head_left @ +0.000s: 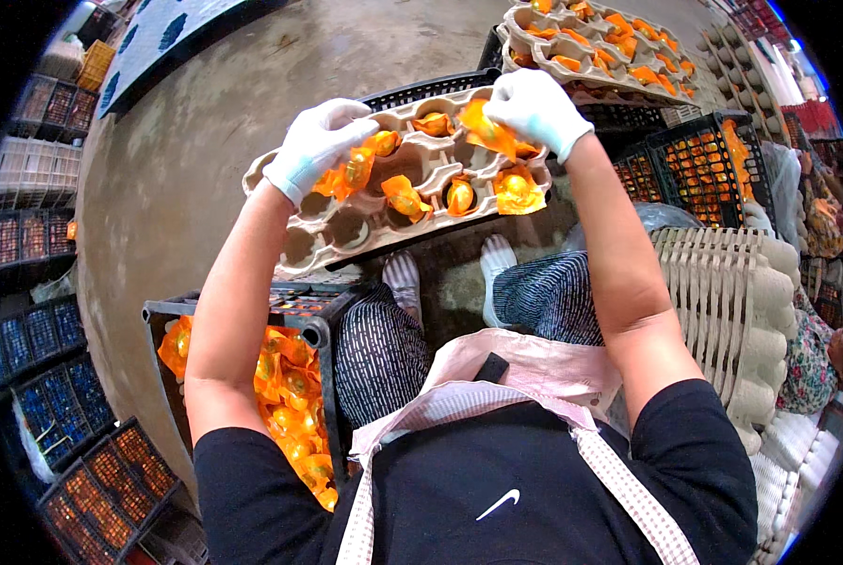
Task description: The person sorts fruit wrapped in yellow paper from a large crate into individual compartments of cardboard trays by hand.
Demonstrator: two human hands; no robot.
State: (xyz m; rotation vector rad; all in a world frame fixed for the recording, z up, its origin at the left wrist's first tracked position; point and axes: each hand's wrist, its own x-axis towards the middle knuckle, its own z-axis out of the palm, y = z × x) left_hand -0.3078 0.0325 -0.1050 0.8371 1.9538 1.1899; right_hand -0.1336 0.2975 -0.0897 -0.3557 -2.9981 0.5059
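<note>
A grey moulded-pulp fruit tray (351,234) lies in front of me on a black crate. Several of its cups hold round fruit in orange wrapping paper, such as a wrapped fruit (460,196) near the middle of the front row; others are bare. My left hand (320,149), in a white glove, is closed around orange-wrapped fruit (354,173) above the tray's left half. At the far right side my right hand (540,108), gloved alike, pinches the paper of another wrapped fruit (489,130). Its fingertips are partly hidden.
Beside my left leg stands a black crate (322,330) full of wrapped fruit. A filled tray stack (600,47) is at the far right, near a fruit crate (709,169). Nested trays (723,311) stand right of my legs. Stacked crates (35,245) line the left.
</note>
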